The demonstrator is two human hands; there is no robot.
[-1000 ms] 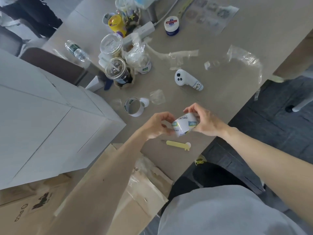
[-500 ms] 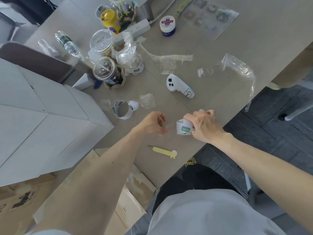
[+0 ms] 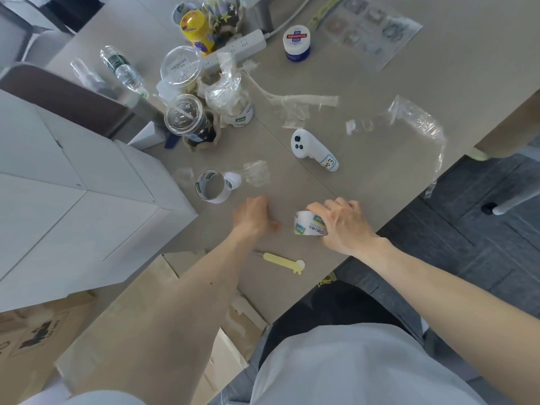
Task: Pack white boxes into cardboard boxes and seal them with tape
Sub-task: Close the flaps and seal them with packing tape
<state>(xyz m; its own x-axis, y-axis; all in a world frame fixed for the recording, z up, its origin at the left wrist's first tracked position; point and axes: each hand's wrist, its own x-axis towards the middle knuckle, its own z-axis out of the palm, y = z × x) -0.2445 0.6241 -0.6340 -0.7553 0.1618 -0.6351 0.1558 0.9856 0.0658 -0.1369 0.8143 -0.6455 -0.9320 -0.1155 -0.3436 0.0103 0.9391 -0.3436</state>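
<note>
head view, looking down over the person's arms: the right hand (image 3: 344, 226) is clamped over a tape roll (image 3: 308, 228), fingers wrapped across its top, holding it low over the near edge of the table (image 3: 380, 68). the left hand (image 3: 252, 216) sits just beside the roll with its fingers curled in. it may be pinching the loose end of clear tape, but the film is too faint for me to tell.

the white boxes (image 3: 73, 200) stand stacked at the left, against the table and out in the open, not inside anything. the cardboard boxes (image 3: 35, 340) lie low at the bottom left under the left arm, with brown flaps showing. i can't make out whether any seam is closed or taped.

an empty tape core (image 3: 210, 185) lies beyond the left hand, crumpled tape scraps (image 3: 304, 103) are strewn further up the table, and a yellow tool (image 3: 283, 261) lies near the edge below the hands.

from where i stand, it looks like the work has reached getting tape ready. the spent core suggests some taping is done, yet the white boxes in sight are not packed, so packing and sealing remain.
</note>
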